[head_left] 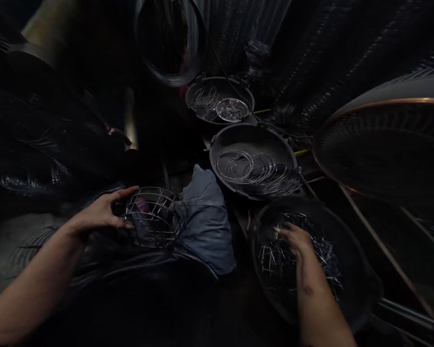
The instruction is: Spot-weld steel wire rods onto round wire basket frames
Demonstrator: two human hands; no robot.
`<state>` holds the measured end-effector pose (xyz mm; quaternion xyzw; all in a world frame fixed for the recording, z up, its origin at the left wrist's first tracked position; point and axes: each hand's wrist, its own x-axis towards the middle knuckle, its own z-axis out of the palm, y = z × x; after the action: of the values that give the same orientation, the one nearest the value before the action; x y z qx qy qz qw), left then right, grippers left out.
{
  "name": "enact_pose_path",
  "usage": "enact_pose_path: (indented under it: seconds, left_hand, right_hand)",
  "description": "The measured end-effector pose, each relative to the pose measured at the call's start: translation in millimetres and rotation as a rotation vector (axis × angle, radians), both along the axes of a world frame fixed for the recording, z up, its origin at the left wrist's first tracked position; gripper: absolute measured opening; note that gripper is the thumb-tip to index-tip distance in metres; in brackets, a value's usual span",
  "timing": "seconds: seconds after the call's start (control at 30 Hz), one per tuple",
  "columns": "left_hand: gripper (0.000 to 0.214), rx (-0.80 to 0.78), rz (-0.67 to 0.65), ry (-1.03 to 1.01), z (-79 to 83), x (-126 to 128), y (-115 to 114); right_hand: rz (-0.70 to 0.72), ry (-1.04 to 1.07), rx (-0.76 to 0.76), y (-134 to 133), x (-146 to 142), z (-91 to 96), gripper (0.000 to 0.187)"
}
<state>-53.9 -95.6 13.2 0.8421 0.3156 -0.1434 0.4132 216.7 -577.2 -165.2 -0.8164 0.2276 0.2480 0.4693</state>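
My left hand (103, 209) grips the near-left side of a round wire cage (155, 214), thumb and fingers closed on its wires. The cage rests over my lap, against a piece of blue denim cloth (208, 221). On the right, my right hand (294, 236) reaches down into a dark round pan (361, 260) full of short bent metal wire pieces (325, 260). Its fingertips are pinched together among the pieces; a small bright bit shows at them, too blurred to name.
Beyond the pan stands a grey basin (235, 130) with many thin wire rings (260, 168). Farther back, another basin (220, 82) holds wire frames and a small metal bowl (233, 110). A large copper-rimmed fan-like disc (383, 144) is at right. A wire coil (173, 77) hangs behind.
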Motion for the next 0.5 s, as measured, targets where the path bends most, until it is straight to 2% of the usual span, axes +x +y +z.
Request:
enact_pose_path:
  seconds: [0.1, 0.17, 0.33, 0.5]
  left_hand:
    - [0.105, -0.051, -0.009, -0.008, -1.1, -3, 1]
    - [0.105, -0.052, -0.002, -0.006, -1.7, -5, 1]
    - [0.106, -0.062, -0.008, 0.006, 1.1, -8, 0]
    - [0.106, -0.064, 0.000, 0.008, 2.1, -9, -2]
  right_hand:
    - [0.015, 0.039, 0.050, 0, -3, 4.6, 0.030]
    - [0.049, 0.061, 0.056, -1, -5, 7.2, 0.026]
    - [0.198, 0.104, -0.048, -1, -14, 10.5, 0.023]
    - [0.373, 0.096, -0.106, 17, -51, 2.3, 0.020]
